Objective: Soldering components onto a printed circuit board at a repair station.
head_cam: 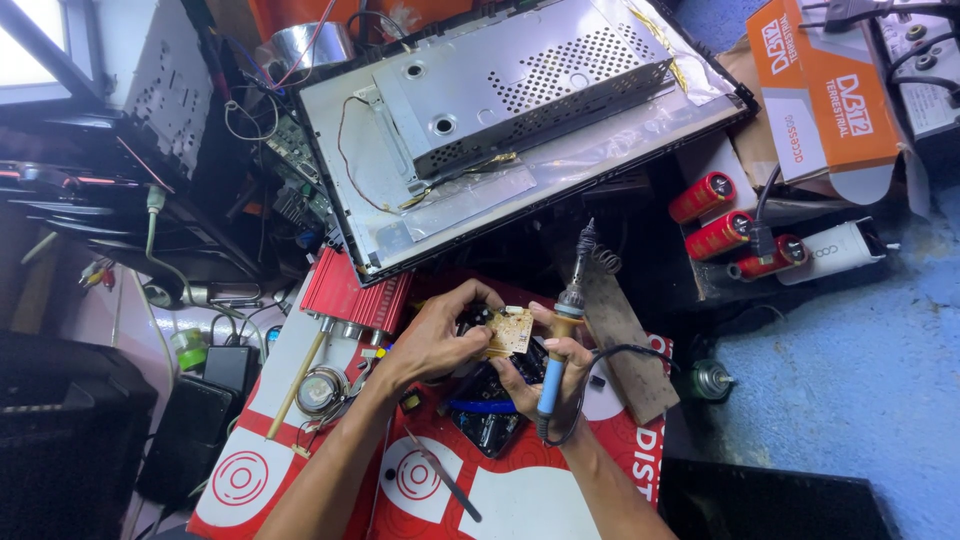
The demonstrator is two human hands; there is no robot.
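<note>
My left hand (440,335) grips a small tan circuit board (510,332) from its left side, just above the middle of the red and white sheet (520,500). My right hand (545,375) touches the board's right edge with the fingertips and also holds a soldering iron (562,325) with a blue and yellow handle. The iron points up and away from the board, its tip near a wire coil stand (600,258). Its black cord (620,352) loops to the right of my wrist.
An opened flat screen back with a metal shield (520,80) lies at the top. A red finned amplifier case (350,292) sits left of my hands, with a small speaker (322,390) below it. Three red cylinders (720,232), an orange box (830,100), and a wooden strip (620,340) are at right.
</note>
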